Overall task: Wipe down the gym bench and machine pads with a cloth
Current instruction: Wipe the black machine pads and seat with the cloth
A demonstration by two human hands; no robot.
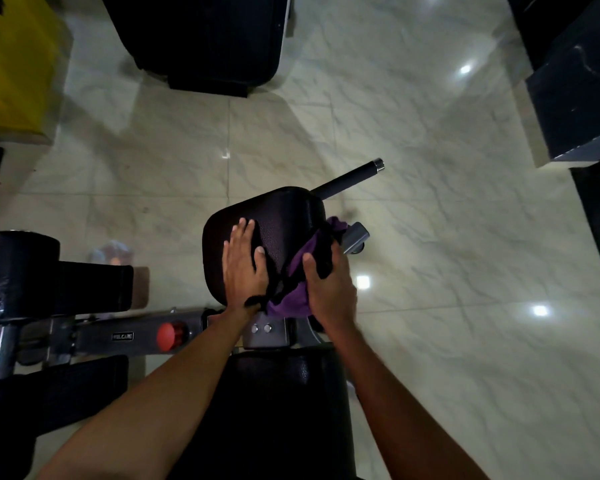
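A black padded machine seat [278, 216] sits in the middle of the view, above a second black bench pad [278, 410] near the bottom. My left hand [245, 268] lies flat on the seat's left half, fingers straight. My right hand [329, 282] grips a purple and black cloth [291, 299] against the seat's right side. Part of the cloth pokes out beyond the seat's right edge.
A black handle bar [350, 178] sticks out behind the seat. A grey frame with a red knob [168, 336] runs left to black roller pads [21, 271]. Another black pad [205, 39] stands at the top, a yellow object [11, 64] top left, dark blocks [575, 91] right, on a glossy tiled floor.
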